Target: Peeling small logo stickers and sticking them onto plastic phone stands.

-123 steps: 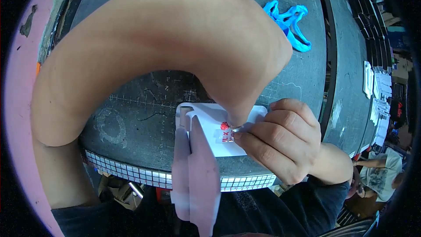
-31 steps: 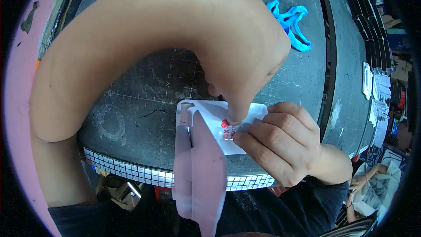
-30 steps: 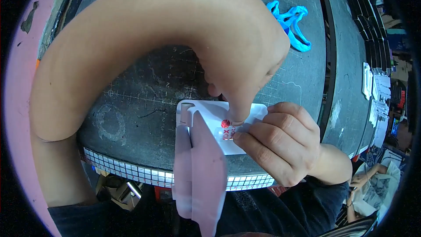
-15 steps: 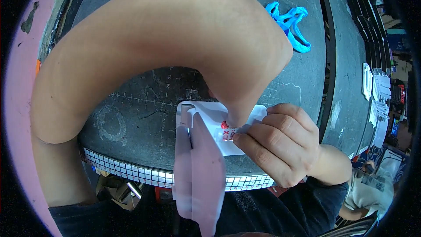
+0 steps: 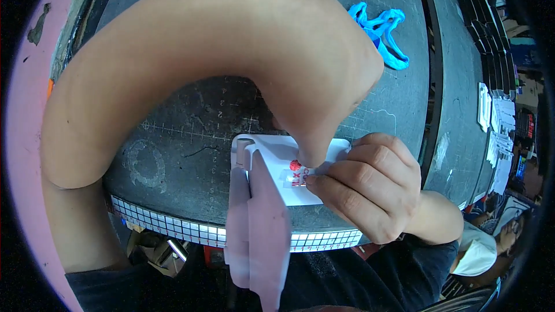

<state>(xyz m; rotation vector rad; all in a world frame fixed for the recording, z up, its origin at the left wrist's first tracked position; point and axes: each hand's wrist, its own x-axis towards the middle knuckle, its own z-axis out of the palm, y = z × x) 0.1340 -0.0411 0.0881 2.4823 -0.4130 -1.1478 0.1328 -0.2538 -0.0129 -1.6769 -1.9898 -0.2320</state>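
Lying under the left hand (image 5: 329,101), the white card (image 5: 282,157) touches the curled right hand (image 5: 376,188); both grips unclear.

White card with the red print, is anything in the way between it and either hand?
Nothing visible: the left hand has a digit down at the red print on the white card, and the right hand is at its right side. The pale flap hangs left of the print.

On my feed I see a white card (image 5: 306,199) with red print (image 5: 295,165) and a pinkish flap (image 5: 270,225), a pale-gridded dark grey mat (image 5: 196,124), bright blue straps (image 5: 393,18), and a black-and-white checked strip (image 5: 326,240).
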